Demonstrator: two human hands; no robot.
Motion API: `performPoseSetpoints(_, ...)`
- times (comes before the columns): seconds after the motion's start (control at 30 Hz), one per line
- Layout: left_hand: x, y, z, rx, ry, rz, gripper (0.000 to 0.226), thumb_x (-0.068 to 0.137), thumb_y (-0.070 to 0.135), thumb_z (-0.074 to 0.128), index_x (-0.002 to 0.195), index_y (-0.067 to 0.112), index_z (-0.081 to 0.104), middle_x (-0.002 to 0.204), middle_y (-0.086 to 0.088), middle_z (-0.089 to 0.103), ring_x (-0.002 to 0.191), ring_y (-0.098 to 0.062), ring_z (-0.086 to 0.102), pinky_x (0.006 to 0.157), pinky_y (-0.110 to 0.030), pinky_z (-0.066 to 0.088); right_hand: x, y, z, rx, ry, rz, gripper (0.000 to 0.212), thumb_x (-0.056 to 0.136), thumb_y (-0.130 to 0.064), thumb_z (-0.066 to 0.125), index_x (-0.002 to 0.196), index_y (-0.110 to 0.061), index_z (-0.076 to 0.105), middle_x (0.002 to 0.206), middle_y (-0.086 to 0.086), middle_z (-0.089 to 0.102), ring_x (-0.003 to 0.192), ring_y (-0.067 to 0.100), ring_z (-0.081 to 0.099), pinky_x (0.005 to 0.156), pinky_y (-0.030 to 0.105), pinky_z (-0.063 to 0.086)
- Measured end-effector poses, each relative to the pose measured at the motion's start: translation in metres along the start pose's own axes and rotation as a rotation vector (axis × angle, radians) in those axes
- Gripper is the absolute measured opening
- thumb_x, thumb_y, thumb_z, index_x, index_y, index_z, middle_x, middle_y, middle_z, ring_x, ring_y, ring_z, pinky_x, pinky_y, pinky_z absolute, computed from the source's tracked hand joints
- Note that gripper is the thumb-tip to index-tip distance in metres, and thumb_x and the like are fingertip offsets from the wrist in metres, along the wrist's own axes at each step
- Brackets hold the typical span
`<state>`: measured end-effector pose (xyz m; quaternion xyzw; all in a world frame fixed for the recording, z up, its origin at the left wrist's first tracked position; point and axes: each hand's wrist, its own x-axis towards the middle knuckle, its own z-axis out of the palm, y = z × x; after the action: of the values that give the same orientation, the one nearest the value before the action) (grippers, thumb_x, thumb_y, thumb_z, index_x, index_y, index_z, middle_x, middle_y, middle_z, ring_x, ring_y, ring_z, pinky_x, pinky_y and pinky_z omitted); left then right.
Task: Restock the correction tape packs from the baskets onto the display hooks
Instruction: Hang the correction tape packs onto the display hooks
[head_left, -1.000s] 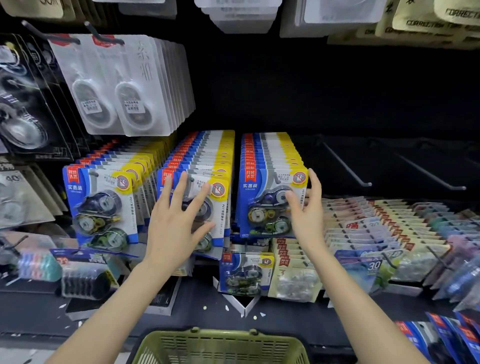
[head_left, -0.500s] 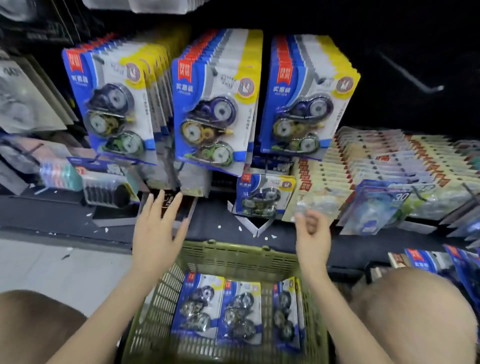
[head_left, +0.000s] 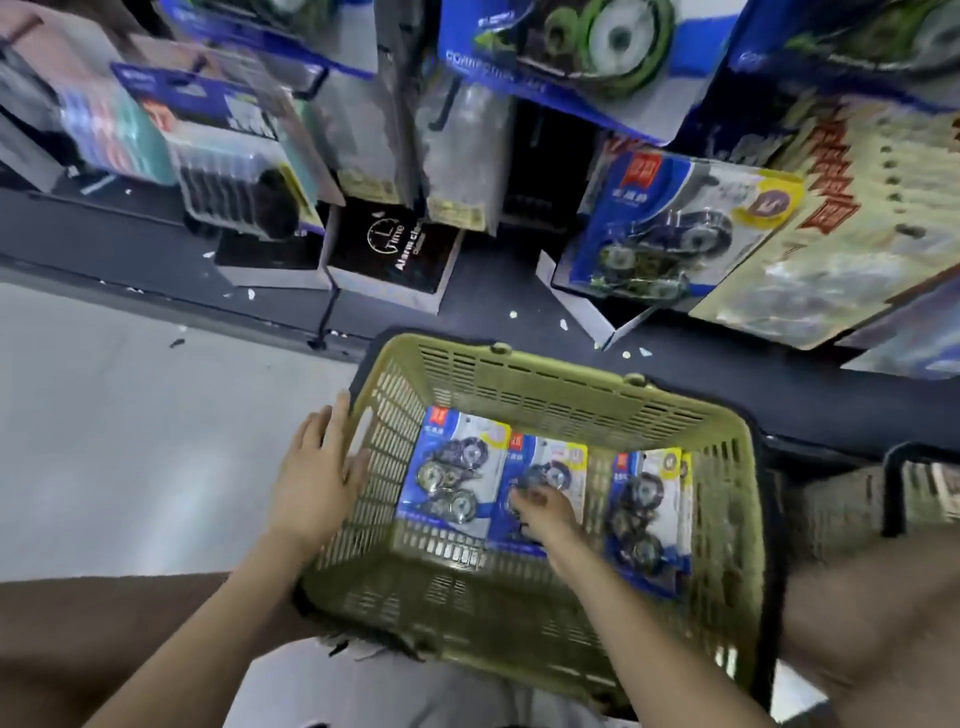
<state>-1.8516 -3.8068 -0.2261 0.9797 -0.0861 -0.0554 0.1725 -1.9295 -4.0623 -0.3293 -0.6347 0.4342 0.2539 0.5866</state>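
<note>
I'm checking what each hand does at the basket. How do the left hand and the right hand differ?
The left hand rests outside on the green basket's left wall; the right hand reaches inside it. The left hand's fingers are straight and hold nothing; the right hand's fingers curl on the middle correction tape pack. Both are bare and at the same basket.

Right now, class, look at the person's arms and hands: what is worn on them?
Both arms are bare as far as the view shows, with no sleeves. The left hand and right hand wear no gloves; no watch or bracelet shows at either wrist. Blur hides whether the fingers carry rings.
</note>
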Motion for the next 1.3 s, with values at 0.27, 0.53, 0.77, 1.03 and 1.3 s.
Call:
performPoseSetpoints(0.27, 0.001, 0.003, 0.002, -0.076, 0.015, 0.005, 0.063, 0.095, 0.036, 0.048, 0.151, 0.014, 0.027, 0.119, -0.025, 0.061, 0.101, -0.043, 0.061, 0.070, -0.047, 0.056, 0.036, -0.028, 0.031, -0.029, 0.001, 0.129, 0.051, 0.090, -0.032, 0.071, 0.130, -0.007, 0.051, 0.122, 0.006, 0.057, 0.106, 0.022, 0.056, 0.076, 0.031, 0.049)
performPoseSetpoints(0.53, 0.002, 0.002, 0.006, -0.056, -0.028, -0.062, 0.071, 0.096, 0.029, 0.061, 0.154, 0.019, 0.022, 0.128, -0.023, 0.059, 0.110, -0.040, 0.060, 0.082, -0.049, 0.056, 0.053, -0.033, 0.069, -0.047, 0.123, 0.172, 0.097, 0.079, -0.035, 0.082, 0.151, -0.004, 0.025, 0.155, 0.017, 0.034, 0.139, 0.036, 0.038, 0.110, 0.048, 0.039)
performPoseSetpoints(0.77, 0.001, 0.004, 0.006, -0.044, -0.040, -0.084, 0.075, 0.093, 0.030, 0.063, 0.155, 0.019, 0.022, 0.131, -0.022, 0.058, 0.114, -0.039, 0.059, 0.085, -0.047, 0.055, 0.057, -0.030, 0.064, 0.091, 0.087, 0.197, 0.097, 0.076, -0.030, 0.085, 0.149, 0.001, 0.030, 0.150, 0.017, 0.042, 0.135, 0.035, 0.043, 0.107, 0.046, 0.041)
performPoseSetpoints(1.03, 0.001, 0.000, 0.008, -0.051, 0.000, -0.043, 0.073, 0.095, 0.032, 0.058, 0.155, 0.021, 0.018, 0.125, -0.022, 0.061, 0.109, -0.039, 0.060, 0.081, -0.047, 0.055, 0.039, -0.018, 0.051, 0.130, -0.017, 0.081, 0.099, 0.062, -0.039, 0.090, 0.143, -0.005, 0.044, 0.147, 0.007, 0.047, 0.134, 0.031, 0.046, 0.109, 0.046, 0.041)
performPoseSetpoints(1.3, 0.002, 0.007, -0.002, -0.017, 0.057, -0.089, 0.068, 0.091, 0.052, 0.042, 0.144, 0.009, 0.042, 0.132, -0.026, 0.056, 0.126, -0.045, 0.049, 0.101, -0.056, 0.043, -0.001, -0.050, -0.026, 0.215, -0.277, -0.023, 0.040, 0.081, -0.008, 0.076, 0.119, -0.002, 0.065, 0.095, 0.001, 0.076, 0.085, 0.015, 0.071, 0.067, 0.024, 0.055)
